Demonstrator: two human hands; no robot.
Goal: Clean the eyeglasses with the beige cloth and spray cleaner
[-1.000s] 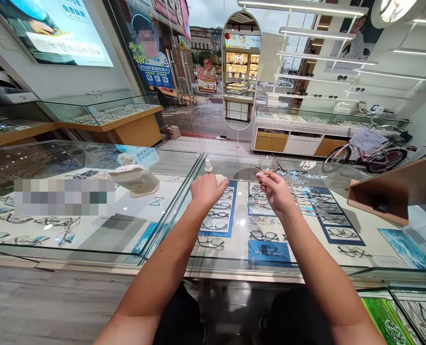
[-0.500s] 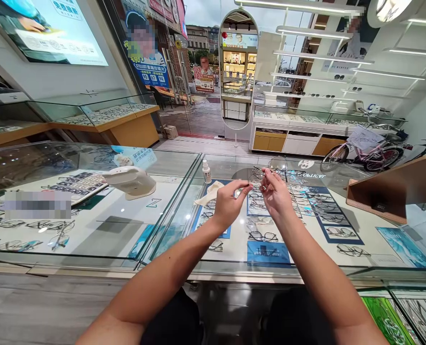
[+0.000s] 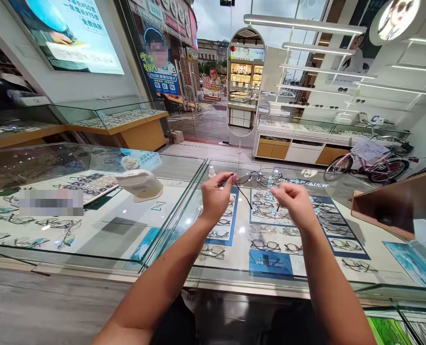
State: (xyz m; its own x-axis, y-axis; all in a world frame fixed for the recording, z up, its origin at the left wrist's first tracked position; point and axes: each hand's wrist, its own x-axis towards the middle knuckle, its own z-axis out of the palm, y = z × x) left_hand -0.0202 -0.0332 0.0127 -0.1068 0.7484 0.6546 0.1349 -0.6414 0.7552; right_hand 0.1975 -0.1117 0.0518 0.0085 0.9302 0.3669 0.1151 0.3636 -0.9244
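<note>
Above the glass tabletop [image 3: 184, 225], thin wire glasses [image 3: 258, 177] are held up. The left end is pinched by the left hand [image 3: 215, 195]; the right hand [image 3: 296, 203] is curled near the right temple, grip unclear. Light, springy and fragile, they are best held by the frame, not the lenses.

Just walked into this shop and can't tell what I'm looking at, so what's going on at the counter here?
A person stands at a glass display counter in an eyewear shop, holding a pair of thin-framed glasses up over it with both hands. The left hand pinches the frame at one end, and the right hand is at the other end, blurred. The temples hang open below the lenses. Rows of other glasses lie under the glass, and a small bottle stands on the counter just beyond the left hand.
</note>
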